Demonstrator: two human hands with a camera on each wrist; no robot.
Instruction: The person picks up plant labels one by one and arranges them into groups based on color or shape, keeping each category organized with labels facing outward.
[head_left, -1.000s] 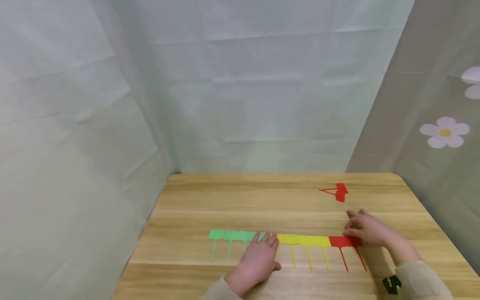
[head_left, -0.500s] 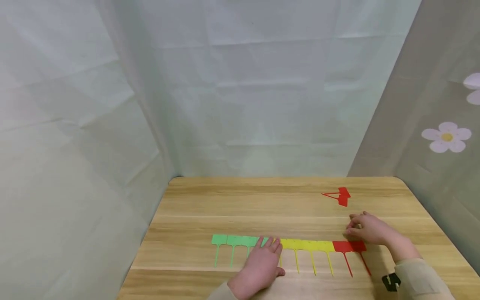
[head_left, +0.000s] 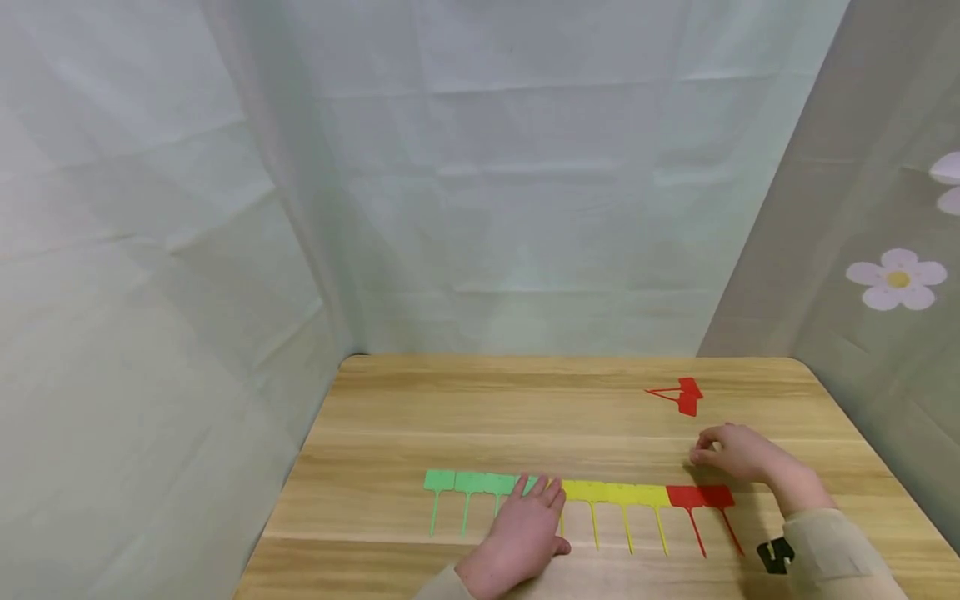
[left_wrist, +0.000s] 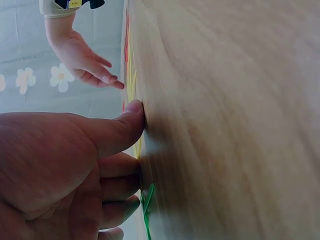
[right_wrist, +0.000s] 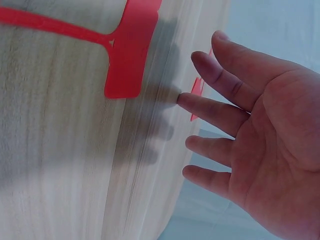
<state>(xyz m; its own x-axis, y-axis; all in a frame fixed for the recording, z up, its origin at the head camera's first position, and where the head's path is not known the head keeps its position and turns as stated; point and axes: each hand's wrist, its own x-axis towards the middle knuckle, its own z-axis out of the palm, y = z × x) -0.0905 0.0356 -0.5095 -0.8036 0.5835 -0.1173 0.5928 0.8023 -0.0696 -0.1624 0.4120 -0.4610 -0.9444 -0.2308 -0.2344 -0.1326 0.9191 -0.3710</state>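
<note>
T-shaped plastic plant labels lie edge to edge in a row, stems toward the near side: green labels [head_left: 439, 480] on the left, yellow labels [head_left: 622, 493] in the middle, two red labels [head_left: 686, 496] on the right. Across the green-yellow join rests my left hand [head_left: 519, 533], its fingers extended and covering part of the row. My right hand [head_left: 738, 452] hovers just beyond the row's red end, holding nothing; the right wrist view shows its fingers loosely spread above the table, apart from the nearest red label [right_wrist: 131, 55]. Two loose red labels [head_left: 687, 404] lie farther back, overlapping.
The wooden table [head_left: 480, 408] has a pale cloth backdrop [head_left: 525, 208] behind it and more cloth at both sides. A small black object [head_left: 775, 555] sits by the right sleeve.
My right hand has drawn slightly away from the red end of the row, toward the far side. The left hand stays on the row. The head view has tilted up a little.
</note>
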